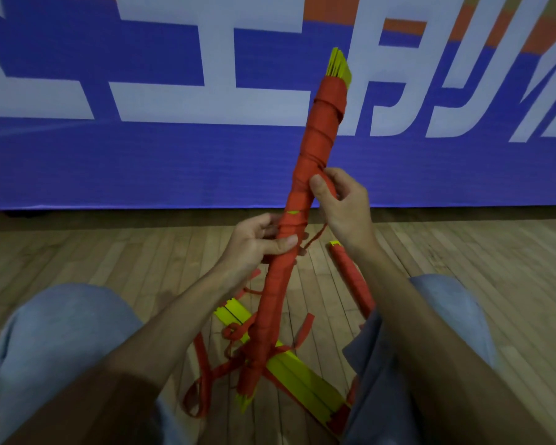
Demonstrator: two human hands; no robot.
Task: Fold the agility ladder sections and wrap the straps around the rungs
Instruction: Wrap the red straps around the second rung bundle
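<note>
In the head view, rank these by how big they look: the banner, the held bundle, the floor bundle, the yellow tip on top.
1. Banner.
2. Held bundle, though it is nearest the camera.
3. Floor bundle, partly hidden, so its full length is unsure.
4. Yellow tip.

Your bundle [278, 284] shows orange-red straps [321, 123] over yellow rungs [338, 64]. The banner [174, 162] is blue, with white lettering and an orange top band. The floor [109, 252] is pale brown wood planks. Your shorts [61, 332] are light blue.

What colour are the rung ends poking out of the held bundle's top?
Yellow; rung ends show best in head view.
</note>
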